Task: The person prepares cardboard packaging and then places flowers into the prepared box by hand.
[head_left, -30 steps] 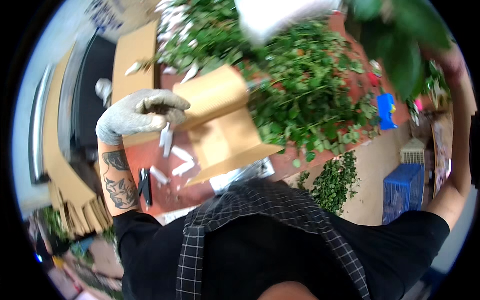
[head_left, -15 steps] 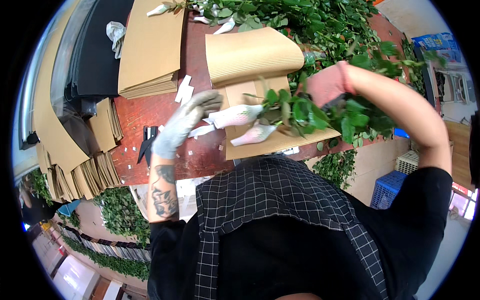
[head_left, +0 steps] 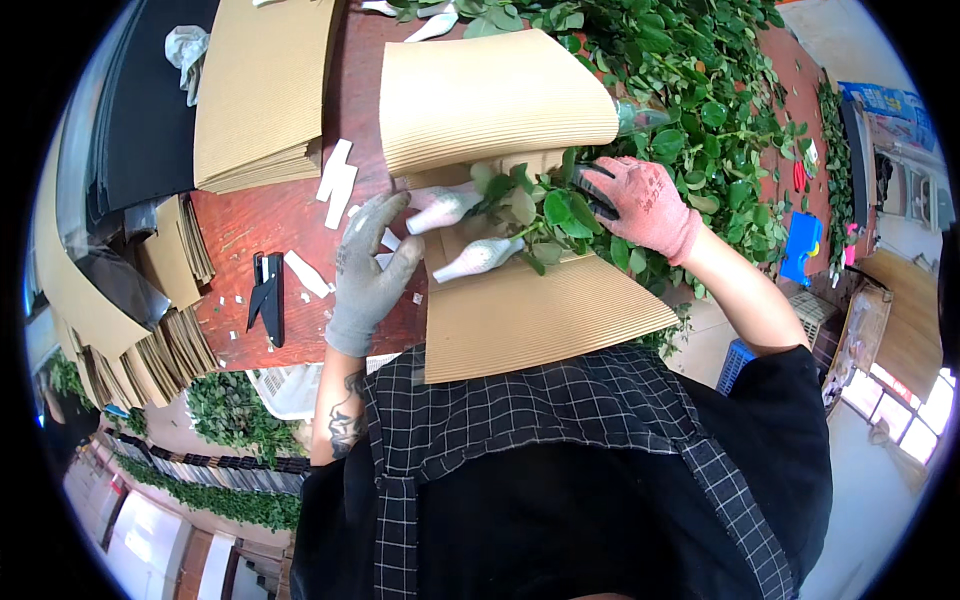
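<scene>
My left hand (head_left: pixel 372 265), in a grey glove, has its fingers and thumb apart beside the rose heads. Two roses, their heads in white mesh sleeves, lie between the raised flaps of a corrugated cardboard sheet (head_left: pixel 540 325). The nearer rose head (head_left: pixel 478 258) points toward my left hand; the farther rose head (head_left: pixel 440 208) is close to its fingertips. My right hand (head_left: pixel 640 205), in a pink glove with dark fingers, is closed over the leafy stems (head_left: pixel 570 212) at the sheet's right side. Leaves partly hide its grip.
A black stapler (head_left: pixel 266 300) and white paper strips (head_left: pixel 337 183) lie on the red table (head_left: pixel 235 325). Stacked cardboard sheets (head_left: pixel 265 90) stand at the far left. Leafy stems (head_left: pixel 700 110) are heaped at the far right, near a blue tool (head_left: pixel 800 248).
My right hand has come inward and lower with the roses, which now rest deeper between the cardboard flaps. My left hand has turned, its fingers now spread near the heads. The view has shifted.
</scene>
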Demonstrator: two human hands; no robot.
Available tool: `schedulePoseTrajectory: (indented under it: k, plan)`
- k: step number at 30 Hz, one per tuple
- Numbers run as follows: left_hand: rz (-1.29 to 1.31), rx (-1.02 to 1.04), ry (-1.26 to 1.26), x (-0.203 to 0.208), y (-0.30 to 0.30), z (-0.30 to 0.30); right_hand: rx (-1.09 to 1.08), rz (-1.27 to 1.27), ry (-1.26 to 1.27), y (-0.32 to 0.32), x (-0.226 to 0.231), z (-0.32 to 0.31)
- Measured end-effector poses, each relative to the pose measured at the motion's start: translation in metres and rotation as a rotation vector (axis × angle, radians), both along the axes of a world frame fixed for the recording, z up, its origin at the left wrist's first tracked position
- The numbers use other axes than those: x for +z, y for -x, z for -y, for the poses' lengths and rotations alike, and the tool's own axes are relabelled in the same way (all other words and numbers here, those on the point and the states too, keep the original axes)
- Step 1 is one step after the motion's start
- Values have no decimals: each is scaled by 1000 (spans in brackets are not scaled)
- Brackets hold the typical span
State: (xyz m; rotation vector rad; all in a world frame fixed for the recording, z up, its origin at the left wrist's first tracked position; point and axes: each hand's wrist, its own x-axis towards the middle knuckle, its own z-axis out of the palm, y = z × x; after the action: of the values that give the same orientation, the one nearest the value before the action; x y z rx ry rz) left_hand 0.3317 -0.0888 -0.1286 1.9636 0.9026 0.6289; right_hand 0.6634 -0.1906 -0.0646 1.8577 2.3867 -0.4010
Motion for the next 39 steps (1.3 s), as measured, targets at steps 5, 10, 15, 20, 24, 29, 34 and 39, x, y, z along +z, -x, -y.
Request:
schedulePoseTrajectory:
  k: [5,10,15,20,24,29,34,39]
  plan:
    - [-65,-85,-104,17,-23,-10,74,-59,-117,-13,3,14]
    - [-179,-188,-274,10,-42,-19,96,-26,-126,-22,6,26]
    - [-380,-235,-304,14,-42,-8,-71,-20,-162,-14,12,34]
    - [-379,-256,-362,18,-47,-4,-158,37,-182,-23,4,40]
    - [-250,-479,-507,37,-68,-6,-144,-236,9,-30,29,38]
    - [-255,-548,-690,7,-70,-20,-97,-76,141,-37,42,32]
    - [-348,-538,-640,15,-82,-12,-112,-71,30,-56,56,48]
    - [-364,-568,-657,15,-84,-12,-139,-281,66,-64,81,64]
